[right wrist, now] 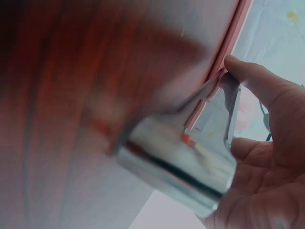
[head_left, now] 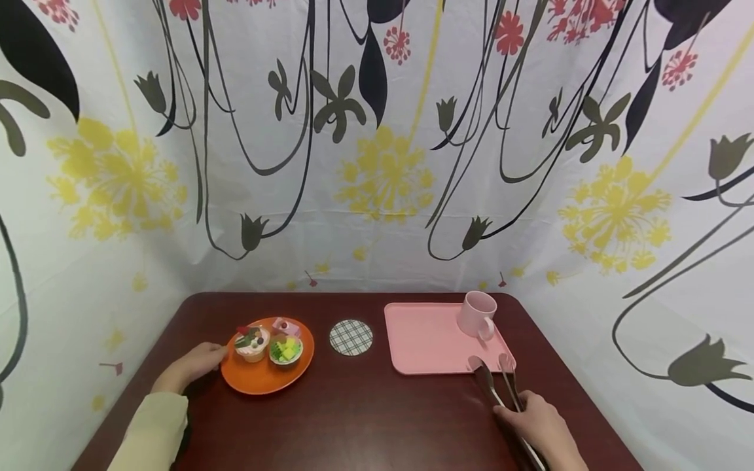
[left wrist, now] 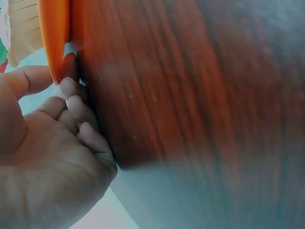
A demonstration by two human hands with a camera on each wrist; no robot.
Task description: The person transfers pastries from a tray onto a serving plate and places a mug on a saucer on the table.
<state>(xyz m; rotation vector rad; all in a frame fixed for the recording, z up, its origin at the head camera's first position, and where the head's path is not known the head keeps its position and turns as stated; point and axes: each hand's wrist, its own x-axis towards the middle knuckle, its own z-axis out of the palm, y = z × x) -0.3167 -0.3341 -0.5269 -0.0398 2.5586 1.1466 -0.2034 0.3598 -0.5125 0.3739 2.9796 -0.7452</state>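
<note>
At the table's left, my left hand (head_left: 200,362) pinches the rim of an orange plate (head_left: 259,384) between thumb and fingers; the left wrist view shows the thumb on top and the fingers curled under the edge. Toy desserts sit on the plate: a cup tart with a red topping (head_left: 252,345), a cup with green and yellow pieces (head_left: 287,352), and a small pink cake (head_left: 286,326). On the right, my right hand (head_left: 540,425) grips metal tongs (right wrist: 176,157). Their two tips are spread apart over the near right edge of a pink tray (head_left: 421,340), with nothing between them.
A pink mug (head_left: 474,315) stands upright at the tray's far right corner. Between plate and tray lies a round checked coaster (head_left: 351,337). Patterned cloth (head_left: 377,261) hangs around the dark wooden table (head_left: 353,425) at the back and sides.
</note>
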